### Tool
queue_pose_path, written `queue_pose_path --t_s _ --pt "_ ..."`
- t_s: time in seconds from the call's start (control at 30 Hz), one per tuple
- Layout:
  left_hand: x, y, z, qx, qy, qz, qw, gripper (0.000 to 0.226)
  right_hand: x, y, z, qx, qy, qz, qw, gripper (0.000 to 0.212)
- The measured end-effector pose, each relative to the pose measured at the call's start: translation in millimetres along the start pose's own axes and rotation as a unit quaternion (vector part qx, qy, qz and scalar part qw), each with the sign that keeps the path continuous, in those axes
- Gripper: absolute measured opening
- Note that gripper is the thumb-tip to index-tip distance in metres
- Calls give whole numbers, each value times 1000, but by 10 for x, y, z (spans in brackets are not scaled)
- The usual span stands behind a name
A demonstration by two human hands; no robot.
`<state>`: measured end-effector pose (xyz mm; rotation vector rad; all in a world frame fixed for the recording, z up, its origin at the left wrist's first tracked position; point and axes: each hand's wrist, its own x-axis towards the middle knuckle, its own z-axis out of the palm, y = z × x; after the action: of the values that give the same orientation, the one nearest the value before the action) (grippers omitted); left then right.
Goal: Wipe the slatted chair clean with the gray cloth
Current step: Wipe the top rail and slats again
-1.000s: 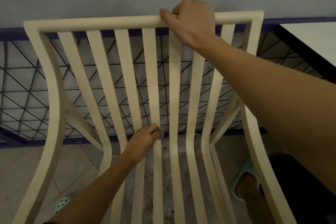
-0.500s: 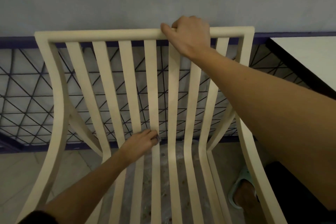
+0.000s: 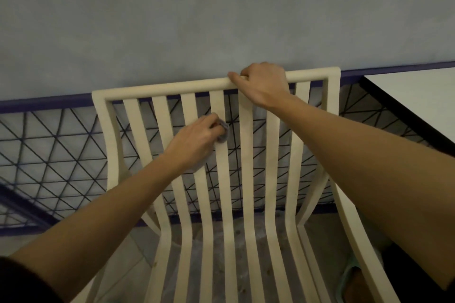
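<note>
Head camera, looking down, close above hands point(image 3: 261, 86).

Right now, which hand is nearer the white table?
Right. The right hand grips the chair's top rail, a short way left of the white table; the left hand presses the gray cloth on a back slat, farther left and lower.

A white table point(image 3: 418, 96) (dark-edged) stands near a gray wall point(image 3: 172, 19).

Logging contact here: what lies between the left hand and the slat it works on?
The gray cloth, bunched under the left hand, pressed against a backrest slat; the head view shows it.
</note>
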<state>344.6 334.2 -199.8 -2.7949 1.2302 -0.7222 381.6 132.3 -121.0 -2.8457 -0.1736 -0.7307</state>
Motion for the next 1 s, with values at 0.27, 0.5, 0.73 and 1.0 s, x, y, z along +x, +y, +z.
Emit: queue_pose_path --t_s 0.27,0.5,0.73,1.0 --pt "513 156 -685 -365 191 -301 860 10 -340 77 -303 307 -15 -30 951 41" --pt "756 391 -957 -705 0 -321 633 13 -1148 104 -216 434 24 -41 900 52" --pt "955 17 -957 -395 25 -233 888 11 -804 248 -238 351 124 -37 927 20" --pt "989 -92 -482 -134 -21 -175 975 33 -632 161 170 143 65 -99 983 27"
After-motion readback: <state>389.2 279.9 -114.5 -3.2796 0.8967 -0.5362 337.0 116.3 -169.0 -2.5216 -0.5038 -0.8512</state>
